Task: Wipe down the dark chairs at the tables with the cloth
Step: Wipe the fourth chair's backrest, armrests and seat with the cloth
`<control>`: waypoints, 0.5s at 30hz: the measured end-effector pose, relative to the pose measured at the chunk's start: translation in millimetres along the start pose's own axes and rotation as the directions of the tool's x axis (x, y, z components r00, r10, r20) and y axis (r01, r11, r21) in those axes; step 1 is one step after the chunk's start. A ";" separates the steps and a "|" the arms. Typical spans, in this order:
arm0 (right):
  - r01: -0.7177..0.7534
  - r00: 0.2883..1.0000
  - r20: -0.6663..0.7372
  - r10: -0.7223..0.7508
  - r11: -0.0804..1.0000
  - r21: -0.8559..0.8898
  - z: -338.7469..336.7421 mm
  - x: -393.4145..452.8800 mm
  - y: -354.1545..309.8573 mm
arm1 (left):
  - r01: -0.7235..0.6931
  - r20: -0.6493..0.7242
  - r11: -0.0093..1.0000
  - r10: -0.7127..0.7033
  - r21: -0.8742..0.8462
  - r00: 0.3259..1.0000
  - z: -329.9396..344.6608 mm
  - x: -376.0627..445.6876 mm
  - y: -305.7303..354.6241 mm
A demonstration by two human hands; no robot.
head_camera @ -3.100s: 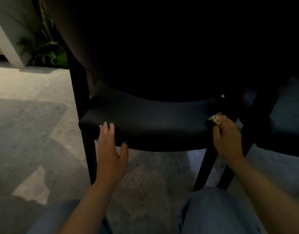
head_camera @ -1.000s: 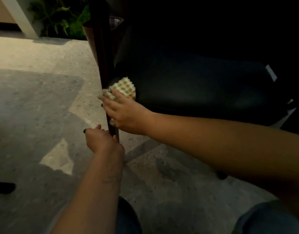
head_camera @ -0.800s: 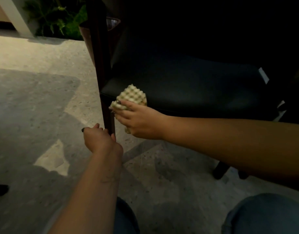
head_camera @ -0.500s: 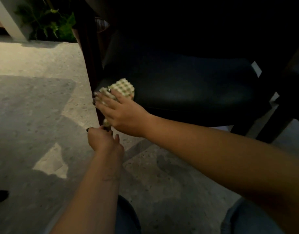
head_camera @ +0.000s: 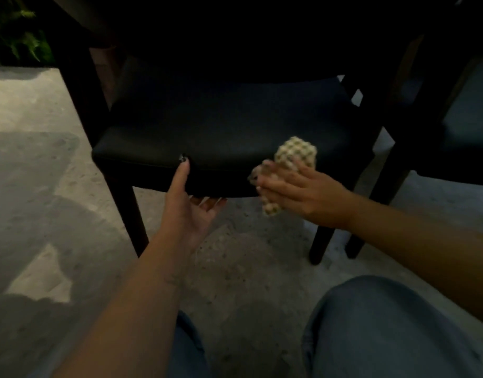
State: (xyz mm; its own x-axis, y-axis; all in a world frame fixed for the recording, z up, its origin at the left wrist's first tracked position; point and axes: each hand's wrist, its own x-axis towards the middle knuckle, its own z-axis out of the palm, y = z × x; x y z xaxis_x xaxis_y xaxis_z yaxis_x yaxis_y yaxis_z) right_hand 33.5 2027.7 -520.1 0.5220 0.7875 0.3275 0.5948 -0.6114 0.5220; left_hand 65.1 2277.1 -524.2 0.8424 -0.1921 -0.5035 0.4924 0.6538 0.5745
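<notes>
A dark chair (head_camera: 224, 126) with a black padded seat stands in front of me, its back lost in shadow. My right hand (head_camera: 303, 190) presses a pale waffle-textured cloth (head_camera: 293, 156) flat against the seat's front edge, right of the middle. My left hand (head_camera: 189, 203) holds the front edge of the seat left of the middle, thumb on top and fingers tucked underneath.
A second dark chair (head_camera: 458, 126) stands close on the right, its legs next to the first chair's right front leg (head_camera: 320, 244). Grey speckled stone floor (head_camera: 35, 203) spreads to the left. Green plants (head_camera: 16, 36) grow at the top left. My knees in jeans (head_camera: 385, 328) are below.
My right hand has carried the cloth from the seat's left front corner to the right part of the front edge. My left hand has left the left front leg and taken the seat's front edge.
</notes>
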 end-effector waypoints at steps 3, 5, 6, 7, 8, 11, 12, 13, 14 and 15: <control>-0.568 0.794 -0.142 0.591 0.805 0.170 -8.8 -35.4 17.5 | -0.018 -0.007 0.999 0.018 0.035 1.000 1.4 7.6 -5.1; -0.851 0.303 -0.084 0.949 0.309 0.424 -15.7 -40.9 26.4 | -0.038 -0.001 0.996 0.038 0.079 0.999 0.5 10.3 -5.5; -0.837 0.014 0.008 1.000 0.008 0.548 -17.0 -35.9 28.2 | -0.043 0.007 0.994 0.042 0.102 0.999 -0.8 11.5 -5.9; -0.721 -0.227 0.111 0.967 -0.244 0.649 -17.5 -26.5 29.4 | -0.047 0.018 0.990 0.045 0.130 0.999 -2.4 12.4 -5.7; -0.581 -0.393 0.191 0.899 -0.404 0.707 -15.8 -16.3 29.8 | -0.052 0.031 0.985 0.048 0.166 0.998 -4.2 12.7 -5.2; -0.295 -0.642 0.290 0.710 -0.578 0.761 -9.2 4.1 32.3 | -0.062 0.063 0.959 0.046 0.275 0.997 -9.0 13.0 -1.9; -0.220 -0.682 0.321 0.657 -0.603 0.767 -5.9 5.1 34.5 | -0.060 0.068 0.952 0.042 0.301 0.997 -10.2 12.7 -0.4; -0.146 -0.701 0.366 0.612 -0.625 0.766 -4.7 4.7 36.7 | -0.057 0.070 0.946 0.036 0.318 0.997 -11.4 12.5 1.3; -0.081 -0.707 0.414 0.573 -0.647 0.758 -4.4 2.8 38.2 | -0.051 0.073 0.942 0.029 0.331 0.997 -11.8 12.3 2.6; -0.025 -0.706 0.460 0.538 -0.668 0.744 -5.4 1.2 38.5 | -0.047 0.076 0.939 0.022 0.340 0.997 -12.1 12.2 3.6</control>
State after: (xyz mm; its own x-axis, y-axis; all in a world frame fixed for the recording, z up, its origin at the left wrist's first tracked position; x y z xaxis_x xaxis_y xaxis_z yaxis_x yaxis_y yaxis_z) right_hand 53.8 2005.5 -495.3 0.2327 -0.9208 -0.3129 0.0442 0.3314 -0.9424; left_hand 74.4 2286.0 -536.1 0.8674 -0.2329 -0.4398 0.4974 0.3745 0.7825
